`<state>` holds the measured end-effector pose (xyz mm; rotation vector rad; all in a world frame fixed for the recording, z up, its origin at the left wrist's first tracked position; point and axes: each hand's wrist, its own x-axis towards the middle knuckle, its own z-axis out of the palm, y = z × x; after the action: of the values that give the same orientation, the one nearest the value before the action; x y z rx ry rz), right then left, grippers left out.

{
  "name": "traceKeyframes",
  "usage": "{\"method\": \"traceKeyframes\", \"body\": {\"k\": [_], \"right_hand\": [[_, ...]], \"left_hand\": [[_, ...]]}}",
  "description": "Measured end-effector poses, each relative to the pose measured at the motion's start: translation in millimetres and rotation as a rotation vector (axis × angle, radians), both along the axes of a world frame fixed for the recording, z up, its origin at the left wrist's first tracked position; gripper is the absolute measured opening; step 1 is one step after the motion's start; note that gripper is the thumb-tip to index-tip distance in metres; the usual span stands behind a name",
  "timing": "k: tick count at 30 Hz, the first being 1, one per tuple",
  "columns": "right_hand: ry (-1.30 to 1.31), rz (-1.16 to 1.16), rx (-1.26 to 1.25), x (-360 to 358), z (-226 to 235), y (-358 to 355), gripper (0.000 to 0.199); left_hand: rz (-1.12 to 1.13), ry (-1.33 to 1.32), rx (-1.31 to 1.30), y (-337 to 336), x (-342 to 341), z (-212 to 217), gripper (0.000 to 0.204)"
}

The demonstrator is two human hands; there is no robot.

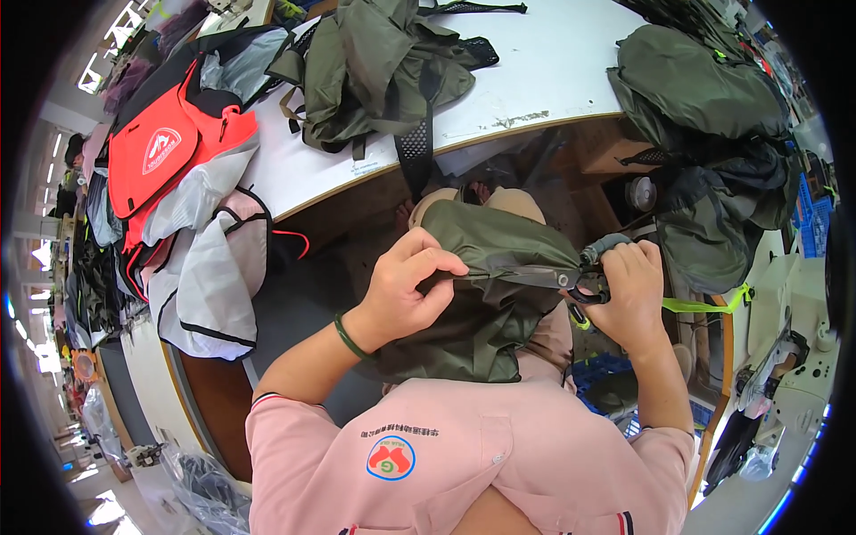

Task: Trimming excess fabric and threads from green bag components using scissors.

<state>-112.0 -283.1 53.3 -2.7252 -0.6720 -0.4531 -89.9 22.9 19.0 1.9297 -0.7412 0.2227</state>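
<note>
A dark olive-green fabric piece (481, 343), thin and shiny, lies across my lap. My right hand (631, 290) is closed around the handles of a pair of scissors (535, 276), whose blades point left along the fabric. At the far end of the blades my left hand (406, 290) pinches the fabric's edge between thumb and forefinger, close to the scissor tips. The blades look nearly closed; whether cloth sits between them I cannot make out.
A white table (544, 80) stretches ahead, bearing olive-green bags (383, 85). Red, grey and black bags (169, 156) pile at its left. More green bags (704, 89) hang off the right side, near a sewing machine (794, 383). A blue crate (602, 379) sits low at right.
</note>
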Motion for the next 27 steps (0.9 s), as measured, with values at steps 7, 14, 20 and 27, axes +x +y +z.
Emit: {"method": "traceKeyframes", "body": {"k": [7, 14, 20, 27], "right_hand": [[-0.063, -0.075, -0.084, -14.4, -9.4, -0.7, 0.039], [-0.019, -0.092, 0.024, -21.8, -27.5, 3.7, 0.039], [0.016, -0.127, 0.025, -27.2, -30.8, 3.4, 0.039], [-0.032, -0.129, 0.044, -28.1, -36.0, 6.5, 0.04]], "left_hand": [[0.057, 0.036, -0.094, -9.0, -1.1, -0.4, 0.025], [0.081, 0.004, -0.096, -12.0, -1.8, -2.5, 0.024], [0.087, -0.001, -0.098, -13.7, -2.5, -2.4, 0.024], [0.088, -0.008, -0.097, -14.8, -2.4, -4.0, 0.025]]}}
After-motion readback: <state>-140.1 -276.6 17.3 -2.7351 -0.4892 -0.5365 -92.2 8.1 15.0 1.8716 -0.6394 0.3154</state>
